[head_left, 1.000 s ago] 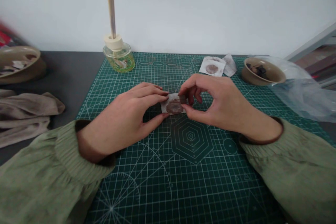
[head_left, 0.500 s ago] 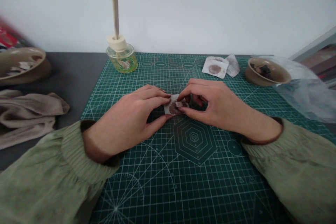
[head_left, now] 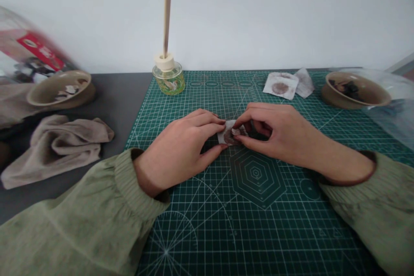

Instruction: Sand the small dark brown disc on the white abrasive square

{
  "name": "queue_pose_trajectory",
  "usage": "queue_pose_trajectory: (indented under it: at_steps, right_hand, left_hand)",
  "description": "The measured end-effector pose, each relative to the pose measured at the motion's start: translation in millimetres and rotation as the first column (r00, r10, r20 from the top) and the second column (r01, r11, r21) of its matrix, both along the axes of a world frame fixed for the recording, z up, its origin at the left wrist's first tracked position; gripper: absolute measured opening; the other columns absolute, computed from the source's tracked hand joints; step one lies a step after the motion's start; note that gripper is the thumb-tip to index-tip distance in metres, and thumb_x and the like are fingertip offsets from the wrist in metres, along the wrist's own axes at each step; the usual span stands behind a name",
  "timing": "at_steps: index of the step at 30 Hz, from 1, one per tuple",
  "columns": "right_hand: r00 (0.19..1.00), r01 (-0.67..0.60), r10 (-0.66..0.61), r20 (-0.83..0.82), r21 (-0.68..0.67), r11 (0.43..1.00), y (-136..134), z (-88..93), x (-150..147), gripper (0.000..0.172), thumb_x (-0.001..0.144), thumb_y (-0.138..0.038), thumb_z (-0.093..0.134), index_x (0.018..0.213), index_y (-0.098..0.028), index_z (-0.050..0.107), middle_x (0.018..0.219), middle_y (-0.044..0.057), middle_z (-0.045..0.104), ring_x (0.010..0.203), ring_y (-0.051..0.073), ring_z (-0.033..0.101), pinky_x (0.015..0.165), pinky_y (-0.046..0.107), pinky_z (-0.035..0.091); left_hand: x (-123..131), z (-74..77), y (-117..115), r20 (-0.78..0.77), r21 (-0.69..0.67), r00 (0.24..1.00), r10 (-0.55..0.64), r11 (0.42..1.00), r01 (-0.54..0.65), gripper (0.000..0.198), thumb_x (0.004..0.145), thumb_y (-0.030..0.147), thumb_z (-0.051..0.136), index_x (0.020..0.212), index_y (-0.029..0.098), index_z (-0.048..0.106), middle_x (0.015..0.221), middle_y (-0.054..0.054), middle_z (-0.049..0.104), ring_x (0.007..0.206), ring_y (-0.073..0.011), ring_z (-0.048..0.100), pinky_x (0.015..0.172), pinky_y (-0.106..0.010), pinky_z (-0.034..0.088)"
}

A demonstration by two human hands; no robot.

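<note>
A small white square pad (head_left: 222, 138) with a brown round stain lies flat on the green cutting mat (head_left: 200, 241), between my two hands. My left hand (head_left: 186, 142) holds its left side down, the index finger at the far corner and the thumb at the near one. From the right, my right hand (head_left: 274, 129) pinches a small whitish, brown-tinged crumpled piece (head_left: 236, 131) between thumb and index finger, on top of the stain. I cannot tell whether this piece is separate or a folded bit of the pad. The right fingers cover the pad's right side.
A reed diffuser (head_left: 168, 78) stands at the mat's back left. Stained square pads (head_left: 280, 85) lie at the back right, beside a brown bowl (head_left: 333, 95) of dark bits and clear plastic (head_left: 396, 116). Leftward are another bowl (head_left: 76, 99), a crumpled cloth (head_left: 64, 142) and a red-and-white package (head_left: 40, 49).
The camera view has swung left, so everything sits farther right and more of the left side shows. Both hands keep about the same hold on the pad and the small piece.
</note>
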State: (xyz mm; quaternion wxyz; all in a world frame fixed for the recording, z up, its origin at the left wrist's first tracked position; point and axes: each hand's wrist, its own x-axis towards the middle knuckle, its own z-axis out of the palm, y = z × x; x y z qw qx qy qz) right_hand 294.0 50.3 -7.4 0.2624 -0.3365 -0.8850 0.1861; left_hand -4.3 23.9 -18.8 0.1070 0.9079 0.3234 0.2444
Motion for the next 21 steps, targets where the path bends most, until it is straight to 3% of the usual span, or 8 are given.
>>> queue_pose_trajectory:
  at_steps: [9, 15, 21]
  right_hand:
    - [0.998, -0.024, 0.025, -0.062, 0.018, 1.0, 5.2, -9.4, 3.3, 0.012, 0.107, -0.043, 0.095, 0.109, -0.032, 0.091, 0.073, -0.002, 0.066, 0.057, 0.021, 0.057, 0.06, 0.041, 0.041]
    - [0.999, -0.001, 0.003, -0.045, 0.027, 1.0, 3.3, -8.6, -0.2, 0.01, 0.107, -0.038, 0.091, 0.108, -0.028, 0.09, 0.076, 0.0, 0.071, 0.061, 0.021, 0.062, 0.062, 0.04, 0.043]
    - [0.999, 0.007, -0.007, 0.036, -0.01, 1.0, -2.4, 0.7, -2.3, 0.011, 0.104, -0.027, 0.085, 0.11, -0.02, 0.091, 0.081, 0.0, 0.073, 0.065, 0.018, 0.061, 0.067, 0.035, 0.043]
  left_hand:
    - [3.2, 1.1, -1.5, 0.023, 0.016, 1.0, -0.017, 1.0, 0.017, 0.025, 0.125, 0.025, 0.082, 0.146, 0.015, 0.089, 0.15, -0.015, 0.094, 0.151, -0.0385, 0.086, 0.134, -0.061, 0.074]
    - [2.2, -0.8, -0.7, 0.035, 0.013, 0.999, -0.034, 0.999, 0.034, 0.029, 0.123, 0.02, 0.08, 0.148, 0.009, 0.089, 0.154, -0.018, 0.093, 0.154, -0.0393, 0.086, 0.137, -0.061, 0.072]
    - [-1.3, -1.4, 1.5, 0.002, 0.002, 1.0, -0.011, 1.0, 0.011, 0.028, 0.126, 0.029, 0.076, 0.146, 0.019, 0.093, 0.155, -0.012, 0.094, 0.156, -0.0377, 0.085, 0.139, -0.058, 0.07]
